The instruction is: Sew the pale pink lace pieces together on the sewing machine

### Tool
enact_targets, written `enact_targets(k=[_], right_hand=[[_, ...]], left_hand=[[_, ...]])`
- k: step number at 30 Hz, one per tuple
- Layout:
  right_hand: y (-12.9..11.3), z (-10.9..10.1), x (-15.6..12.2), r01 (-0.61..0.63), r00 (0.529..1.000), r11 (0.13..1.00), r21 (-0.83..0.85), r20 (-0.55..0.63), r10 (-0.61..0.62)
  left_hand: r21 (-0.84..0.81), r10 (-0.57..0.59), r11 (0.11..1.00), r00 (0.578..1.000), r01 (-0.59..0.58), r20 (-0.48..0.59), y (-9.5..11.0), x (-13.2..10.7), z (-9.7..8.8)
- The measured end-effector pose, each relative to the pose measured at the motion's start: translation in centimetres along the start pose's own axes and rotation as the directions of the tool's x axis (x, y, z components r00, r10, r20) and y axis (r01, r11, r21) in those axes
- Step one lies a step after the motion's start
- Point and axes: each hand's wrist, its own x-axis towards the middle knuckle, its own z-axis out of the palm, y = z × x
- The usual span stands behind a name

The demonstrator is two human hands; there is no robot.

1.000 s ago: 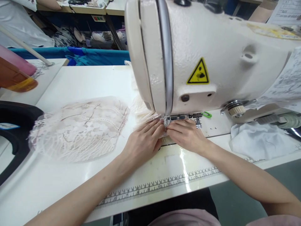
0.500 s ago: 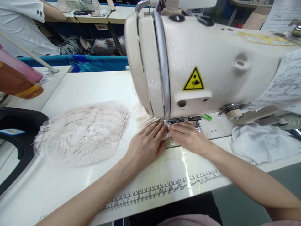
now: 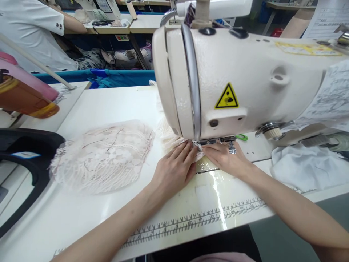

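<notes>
Cream lace fabric [image 3: 167,137] lies under the head of a white sewing machine [image 3: 178,87], partly hidden by it. My left hand [image 3: 174,168] rests flat on this lace, with its fingers stretched toward the presser foot area. On the other side of the foot, my right hand [image 3: 227,159] has its fingers pressed together at the lace edge, close against the metal fittings. A narrow lace edge [image 3: 198,146] shows between the two hands. The needle tip cannot be made out. Left of my left hand lies a separate lace piece [image 3: 103,156] with dark reddish threads on it.
A printed ruler [image 3: 191,222] runs along the table's front edge. White cloth [image 3: 305,167] lies at right, near a small green item [image 3: 241,137]. At left are a black curved object [image 3: 46,160] and an amber container [image 3: 27,96]. A person in white [image 3: 32,32] sits beyond.
The camera view has shifted, so the scene sits slightly farther right and lower. Both hands stay beside the presser foot, and slightly more lace edge shows between them.
</notes>
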Motion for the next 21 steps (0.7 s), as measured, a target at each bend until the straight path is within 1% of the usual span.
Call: enact_targets(k=[6,9,12,16,18,21], right_hand=[[-0.2,-0.8,0.6,-0.07,0.996,0.997,0.018,0.054,0.069],[-0.2,-0.7,0.5,-0.079,0.995,0.997,0.022,0.066,0.078],[0.0,-0.3,0.3,-0.038,0.999,0.999,0.039,0.026,0.037],[0.1,0.3,-0.1,0.059,0.998,0.998,0.006,-0.022,-0.058],[0.0,0.6,-0.1,0.079,0.997,0.996,0.041,-0.006,-0.079],[-0.3,0.9,-0.1,0.079,0.995,0.988,0.133,0.049,-0.087]], left_hand=[[0.006,0.006,1.0,1.0,-0.006,0.019,0.1,-0.1,-0.1],[-0.021,0.092,0.996,0.996,-0.092,0.005,0.0,-0.3,0.0],[-0.046,0.169,0.985,0.985,-0.168,0.02,-0.2,-0.5,0.1],[0.007,0.169,0.986,0.986,-0.169,0.01,-0.6,-0.6,0.0],[0.023,0.154,0.988,0.988,-0.153,-0.002,-0.8,-0.6,-0.1],[0.027,0.131,0.991,0.991,-0.131,-0.016,-1.0,-0.5,-0.3]])
